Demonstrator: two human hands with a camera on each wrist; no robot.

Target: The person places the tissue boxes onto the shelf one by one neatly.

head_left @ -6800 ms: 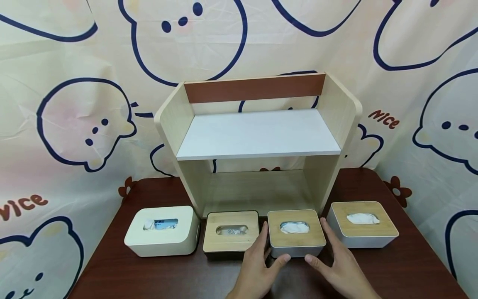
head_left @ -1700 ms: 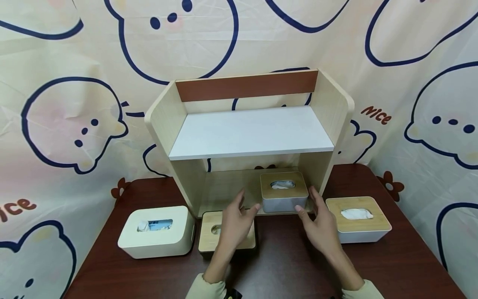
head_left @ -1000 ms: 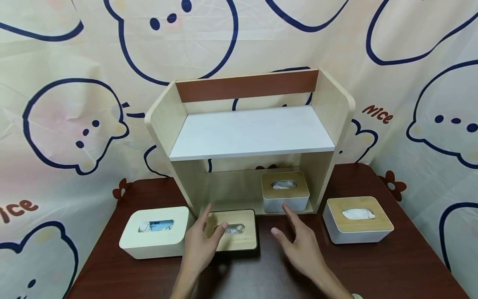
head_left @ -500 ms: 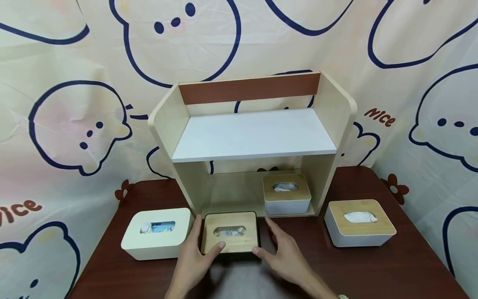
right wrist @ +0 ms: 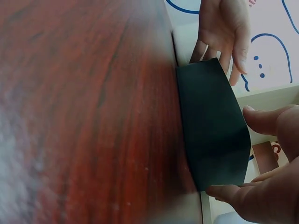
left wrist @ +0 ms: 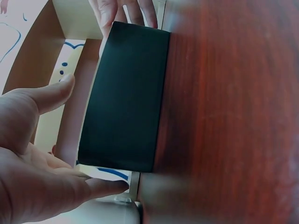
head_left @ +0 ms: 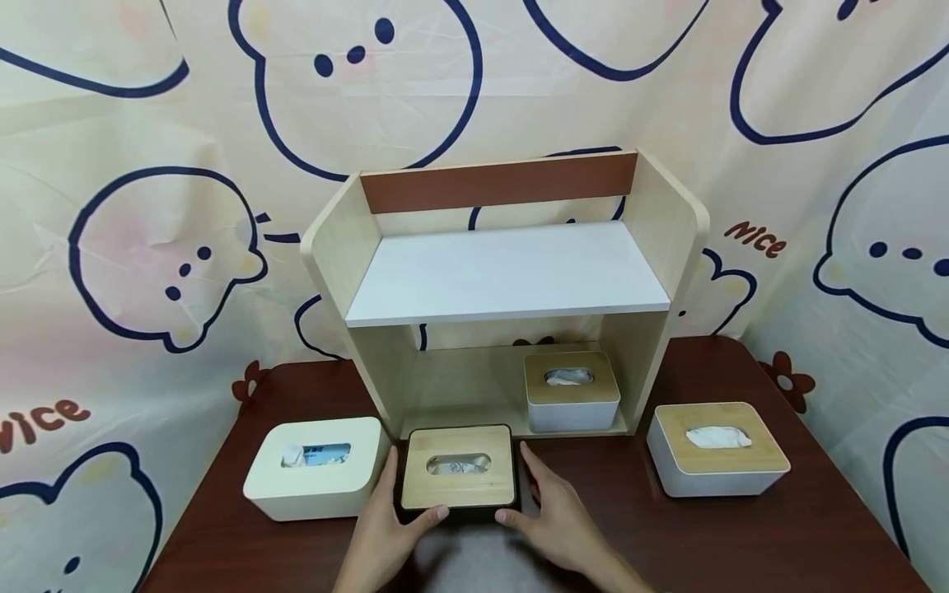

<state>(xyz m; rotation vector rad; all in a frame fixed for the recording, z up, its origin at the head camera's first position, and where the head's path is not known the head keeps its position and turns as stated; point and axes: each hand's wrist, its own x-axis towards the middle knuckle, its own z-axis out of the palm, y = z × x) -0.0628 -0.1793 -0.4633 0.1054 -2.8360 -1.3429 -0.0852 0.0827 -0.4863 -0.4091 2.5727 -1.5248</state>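
Observation:
A black tissue box (left wrist: 124,100) with a light wooden lid (head_left: 460,490) lies on the table before the shelf. At its left side is my left hand (head_left: 383,527), fingers along the wall and thumb by the front corner. My right hand (head_left: 556,519) flanks the right side likewise, its thumb near the other front corner. In the wrist views both thumbs stand off the box, and the fingers reach its ends; whether all of them touch cannot be told. A white tissue box with a wooden lid (head_left: 572,391) sits on the shelf's lower level, at the right.
The two-level shelf unit (head_left: 507,272) has a white upper board and pale sides. A cream tissue box (head_left: 317,469) stands close left of my left hand. Another white box with a wooden lid (head_left: 717,449) is at the right. A printed cloth hangs behind the dark table (head_left: 808,527).
The white wooden-lidded box went from the table into the lower shelf. Both hands then left it, moved left and came down around the black box, which stays in place.

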